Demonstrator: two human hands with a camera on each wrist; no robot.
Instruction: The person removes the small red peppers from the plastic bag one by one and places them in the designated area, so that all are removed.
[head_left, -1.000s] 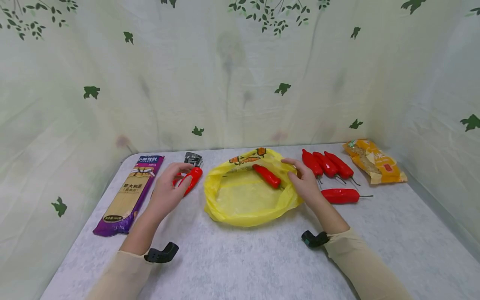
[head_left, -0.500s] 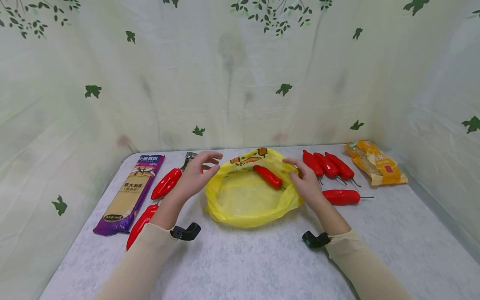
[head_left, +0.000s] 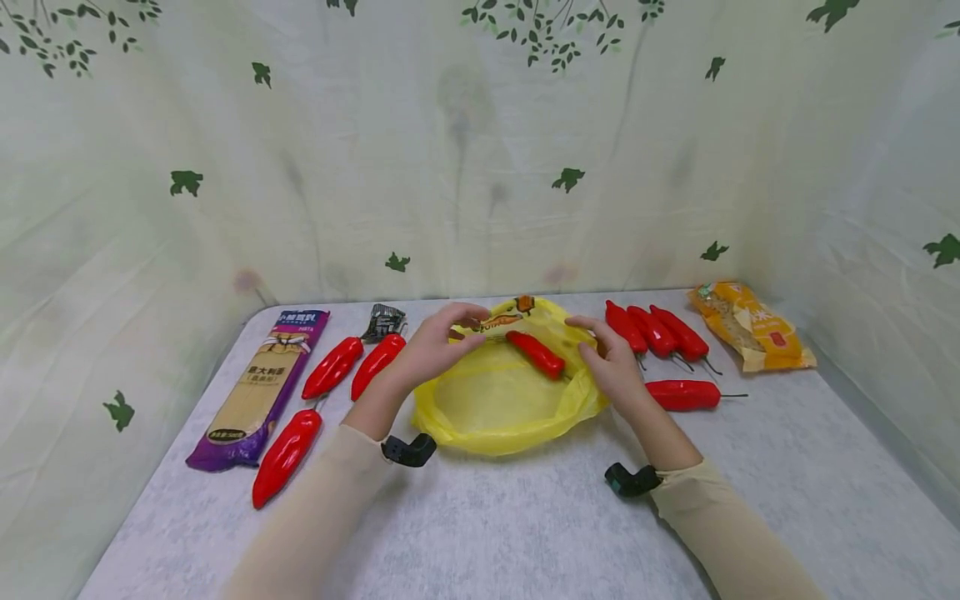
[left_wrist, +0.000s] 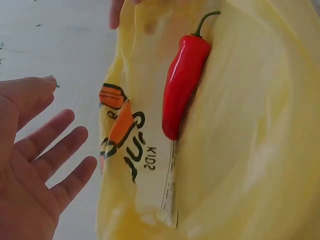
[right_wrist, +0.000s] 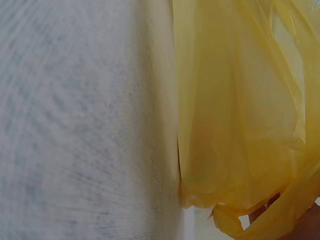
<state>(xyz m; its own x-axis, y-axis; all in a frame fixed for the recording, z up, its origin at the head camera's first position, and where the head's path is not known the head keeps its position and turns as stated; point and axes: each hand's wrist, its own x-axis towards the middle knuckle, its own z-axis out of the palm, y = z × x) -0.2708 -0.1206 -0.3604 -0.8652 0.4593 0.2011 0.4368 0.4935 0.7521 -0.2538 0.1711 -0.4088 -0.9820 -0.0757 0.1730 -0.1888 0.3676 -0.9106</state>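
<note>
A yellow plastic bag (head_left: 495, 437) lies on the table with its mouth spread wide. Inside it is one red chili pepper (head_left: 536, 353), its green stem clear in the left wrist view. My right hand (head_left: 619, 372) holds the bag's right rim; in the right wrist view the yellow film hides most of its fingers. Over the bag's left side hovers my left hand (head_left: 435, 350), with nothing in it and its fingers loosely spread. Left of the bag lie three red peppers: an upper one (head_left: 333, 367), one beside it (head_left: 377, 364) and a nearer one (head_left: 287, 457).
A purple pasta packet (head_left: 258, 392) lies far left. Behind the left peppers is a small black packet (head_left: 384, 322). On the right are several red peppers (head_left: 682, 395) and an orange food packet (head_left: 752, 327). A patterned curtain (head_left: 480, 167) encloses the table.
My left hand has moved rightward from the left peppers to above the bag's left side. The left peppers have come into fuller view. My right hand stays at the bag's rim.
</note>
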